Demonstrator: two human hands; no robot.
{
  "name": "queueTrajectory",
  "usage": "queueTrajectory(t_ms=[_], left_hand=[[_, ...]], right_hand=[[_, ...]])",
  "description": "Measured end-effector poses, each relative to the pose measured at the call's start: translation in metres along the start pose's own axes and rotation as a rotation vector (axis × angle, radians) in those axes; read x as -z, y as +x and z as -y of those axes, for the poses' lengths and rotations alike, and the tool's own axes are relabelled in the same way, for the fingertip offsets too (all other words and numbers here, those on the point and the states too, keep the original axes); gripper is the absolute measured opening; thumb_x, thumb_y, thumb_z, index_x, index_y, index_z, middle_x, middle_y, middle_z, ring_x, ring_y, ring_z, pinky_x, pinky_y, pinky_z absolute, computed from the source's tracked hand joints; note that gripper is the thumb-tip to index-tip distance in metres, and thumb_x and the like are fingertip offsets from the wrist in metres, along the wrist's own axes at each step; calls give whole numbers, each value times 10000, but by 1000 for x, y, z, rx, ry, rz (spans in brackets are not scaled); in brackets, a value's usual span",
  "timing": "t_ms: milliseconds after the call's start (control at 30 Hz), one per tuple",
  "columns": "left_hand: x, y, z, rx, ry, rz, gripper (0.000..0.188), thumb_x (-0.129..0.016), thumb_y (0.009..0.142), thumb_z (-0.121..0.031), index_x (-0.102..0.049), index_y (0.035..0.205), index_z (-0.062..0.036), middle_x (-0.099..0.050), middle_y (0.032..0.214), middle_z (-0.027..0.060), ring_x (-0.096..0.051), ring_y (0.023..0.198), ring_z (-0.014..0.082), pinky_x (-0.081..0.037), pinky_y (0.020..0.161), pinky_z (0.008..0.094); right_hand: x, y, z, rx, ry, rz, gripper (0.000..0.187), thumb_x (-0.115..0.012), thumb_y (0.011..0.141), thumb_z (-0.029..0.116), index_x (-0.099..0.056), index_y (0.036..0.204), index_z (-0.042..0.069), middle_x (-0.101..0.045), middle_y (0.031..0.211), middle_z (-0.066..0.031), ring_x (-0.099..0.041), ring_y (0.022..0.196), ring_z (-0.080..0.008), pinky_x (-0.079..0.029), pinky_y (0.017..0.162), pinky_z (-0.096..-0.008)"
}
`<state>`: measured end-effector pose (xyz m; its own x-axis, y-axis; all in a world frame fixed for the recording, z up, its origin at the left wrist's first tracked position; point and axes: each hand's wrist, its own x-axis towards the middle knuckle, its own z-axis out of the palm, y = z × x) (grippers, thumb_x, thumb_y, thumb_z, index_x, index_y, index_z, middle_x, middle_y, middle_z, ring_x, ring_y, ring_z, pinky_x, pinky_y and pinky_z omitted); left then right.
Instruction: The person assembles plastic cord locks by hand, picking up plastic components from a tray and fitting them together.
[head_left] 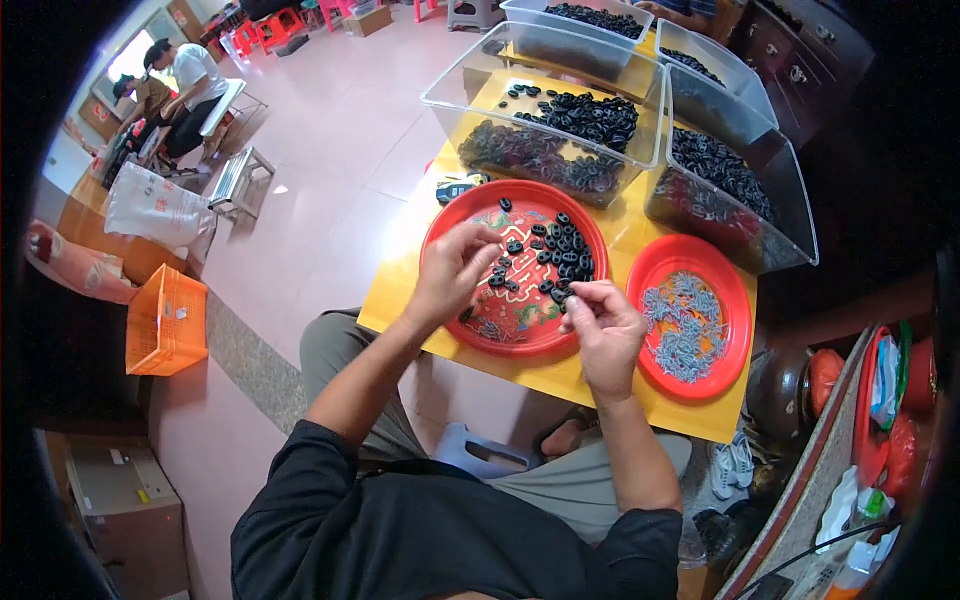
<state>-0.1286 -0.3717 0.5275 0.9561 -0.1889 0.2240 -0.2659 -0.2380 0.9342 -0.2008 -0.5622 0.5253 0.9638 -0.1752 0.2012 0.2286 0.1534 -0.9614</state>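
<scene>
A round red tray [455, 325] with a printed pattern lies on the yellow table. Small black oval pieces with holes [568, 245] are heaped at its right side, and a few lie scattered in the middle. My left hand [450, 275] hovers over the tray's left part, thumb and forefinger slightly apart beside a loose black piece. At the lower right rim, my right hand [608, 335] pinches what looks like one black oval piece at its fingertips, partly hidden. Some small grey screw-like parts [490, 330] lie at the tray's near edge.
A smaller red tray [738, 345] of grey screw-like parts sits at right. Clear plastic bins [470, 85] of black pieces stand behind. A yellow-and-black device [460, 188] lies by the big tray. An orange crate [165, 320] and seated people [195, 85] are at left.
</scene>
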Motion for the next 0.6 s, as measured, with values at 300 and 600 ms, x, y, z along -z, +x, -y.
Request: queueTrajectory(t_ms=[300,600], left_hand=[[-11,31,1,-210,593,129,83,-631,781,-61,-613,849,-16,-581,833,142,-603,780,321,-476,669,397],[-56,49,14,-242,824,222,191,-674,666,-167,-606,780,-30,-587,830,160,-599,816,350,-478,720,447]], right_hand=[[20,12,1,87,-19,-129,132,-577,832,-79,-608,954,-37,-579,819,-29,-574,640,-70,-511,575,-207],[19,12,-2,124,-31,-124,128,-576,824,-91,-603,938,-40,-572,818,-27,-567,632,-65,-499,565,-197]])
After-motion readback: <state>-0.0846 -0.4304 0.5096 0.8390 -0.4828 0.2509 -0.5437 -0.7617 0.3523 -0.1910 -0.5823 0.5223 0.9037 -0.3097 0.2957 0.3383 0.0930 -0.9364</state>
